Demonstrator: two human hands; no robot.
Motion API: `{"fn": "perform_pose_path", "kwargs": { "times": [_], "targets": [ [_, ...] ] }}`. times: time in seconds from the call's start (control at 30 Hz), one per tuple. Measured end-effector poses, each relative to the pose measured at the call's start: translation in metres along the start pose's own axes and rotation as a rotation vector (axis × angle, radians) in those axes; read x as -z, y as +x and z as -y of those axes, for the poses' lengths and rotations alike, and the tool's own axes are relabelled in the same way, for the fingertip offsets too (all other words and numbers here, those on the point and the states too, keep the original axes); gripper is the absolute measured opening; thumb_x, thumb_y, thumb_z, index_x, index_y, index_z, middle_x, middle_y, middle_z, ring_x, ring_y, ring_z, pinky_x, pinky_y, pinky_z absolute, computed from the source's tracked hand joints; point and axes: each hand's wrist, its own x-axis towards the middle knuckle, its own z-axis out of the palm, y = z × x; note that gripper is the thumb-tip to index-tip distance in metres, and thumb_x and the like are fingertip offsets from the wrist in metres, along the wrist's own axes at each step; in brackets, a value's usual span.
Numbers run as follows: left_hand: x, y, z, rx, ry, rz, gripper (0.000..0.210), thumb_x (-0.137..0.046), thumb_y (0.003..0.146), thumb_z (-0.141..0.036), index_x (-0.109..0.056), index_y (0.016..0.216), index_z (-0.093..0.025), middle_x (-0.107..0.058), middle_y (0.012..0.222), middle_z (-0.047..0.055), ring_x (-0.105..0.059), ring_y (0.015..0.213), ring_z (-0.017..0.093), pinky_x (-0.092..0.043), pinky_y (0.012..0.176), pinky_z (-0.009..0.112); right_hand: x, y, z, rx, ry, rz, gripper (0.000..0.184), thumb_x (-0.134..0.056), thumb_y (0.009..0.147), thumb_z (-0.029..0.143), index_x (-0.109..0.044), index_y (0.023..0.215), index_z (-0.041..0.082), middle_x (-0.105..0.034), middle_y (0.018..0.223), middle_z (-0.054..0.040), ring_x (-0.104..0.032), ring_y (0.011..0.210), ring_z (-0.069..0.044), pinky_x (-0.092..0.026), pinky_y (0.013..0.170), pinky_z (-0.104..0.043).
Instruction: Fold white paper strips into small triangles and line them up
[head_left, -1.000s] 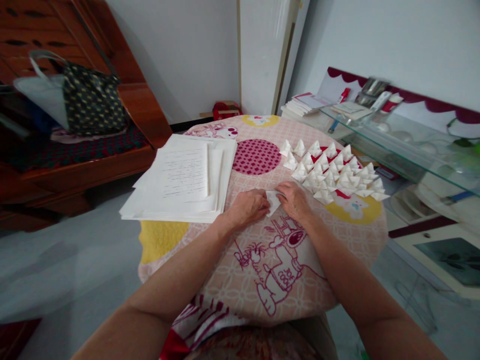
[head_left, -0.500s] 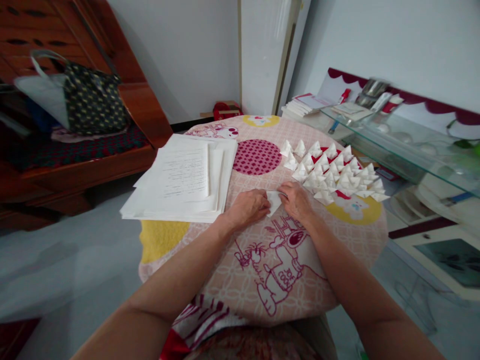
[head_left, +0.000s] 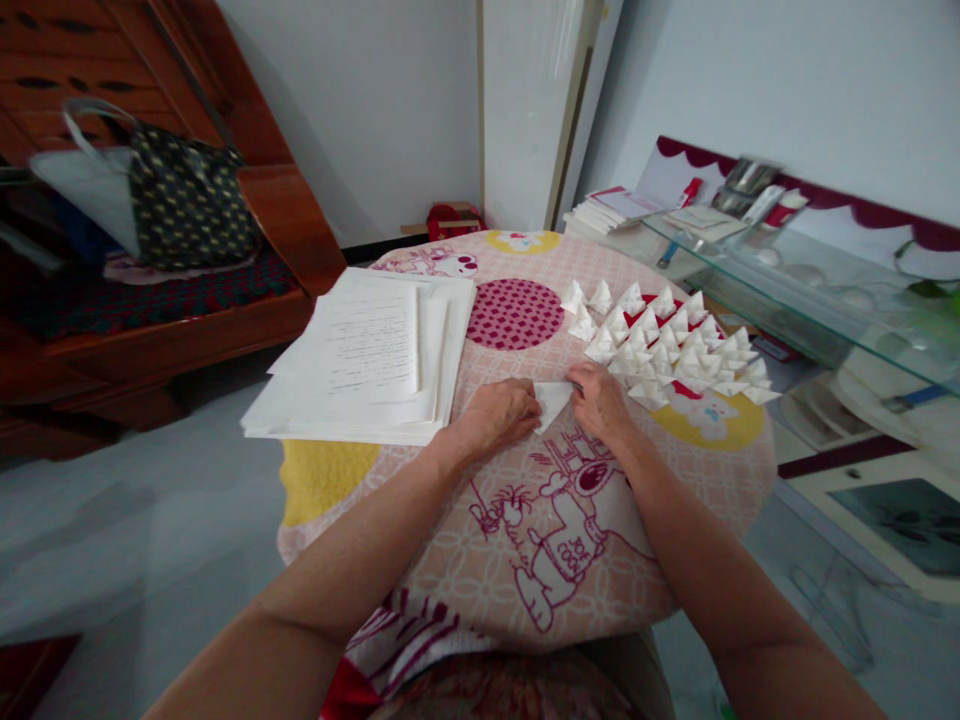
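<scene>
Between my two hands a small folded piece of white paper (head_left: 553, 403) lies on the patterned tablecloth (head_left: 465, 560), its lower end tapering to a point. My left hand (head_left: 501, 412) has its fingers curled over the paper's left edge. At the paper's right corner, the fingertips of my right hand (head_left: 598, 400) are bent down onto it. Just beyond the right hand, several white folded paper pieces (head_left: 660, 345) with pointed peaks stand in rows. To the left of my hands is a stack of white paper sheets (head_left: 352, 350), the top one printed.
A glass shelf (head_left: 795, 310) runs close along the table's right side, with cups and small items on it. Books (head_left: 611, 208) are piled behind the table. On the left, a wooden bench (head_left: 277, 240) holds a dark patterned bag (head_left: 187, 200).
My right hand has shifted slightly to the right along the folded paper, so more of its white surface shows. The left hand stays where it was.
</scene>
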Motion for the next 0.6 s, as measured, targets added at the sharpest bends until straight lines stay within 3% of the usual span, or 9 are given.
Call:
{"fn": "perform_pose_path", "kwargs": {
  "times": [0.6],
  "targets": [
    [-0.0013,-0.0002,0.0004,0.009,-0.004,-0.007,0.019,-0.062,0.094,-0.029,-0.080,0.097,-0.021,-0.073,0.106,0.007,-0.067,0.099,0.022,-0.049,0.078,0.030,0.0012,0.0007,-0.0023,0.026,-0.021,0.007,0.029,-0.051,0.075,0.004,-0.072,0.090,0.017,-0.070,0.101,-0.0124,-0.059,0.103,-0.026,-0.047,0.094,-0.037]
  ]
}}
